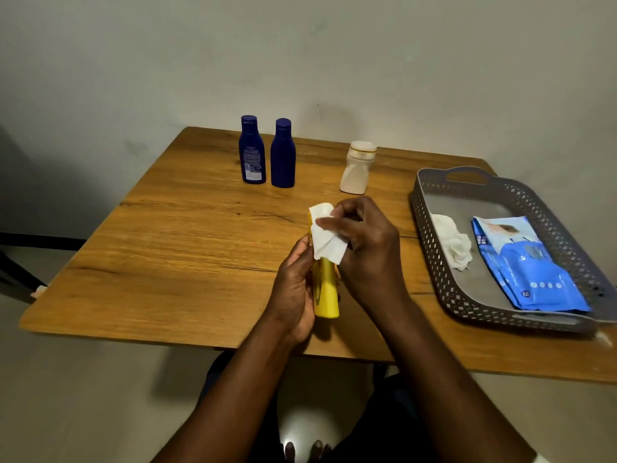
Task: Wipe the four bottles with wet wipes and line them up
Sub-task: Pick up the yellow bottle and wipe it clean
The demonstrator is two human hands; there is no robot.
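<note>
A yellow bottle (325,290) is held above the wooden table (167,245), gripped from the left by my left hand (295,289). My right hand (365,248) presses a white wet wipe (325,237) around the bottle's upper part, which the wipe hides. At the back of the table two dark blue bottles (252,150) (283,154) stand upright side by side. A cream-white bottle (356,168) stands to their right, apart from them.
A grey perforated tray (434,262) sits on the table's right side. In it lie a blue pack of wet wipes (531,269) and a crumpled used wipe (455,245). A wall runs behind the table. My legs show below the front edge.
</note>
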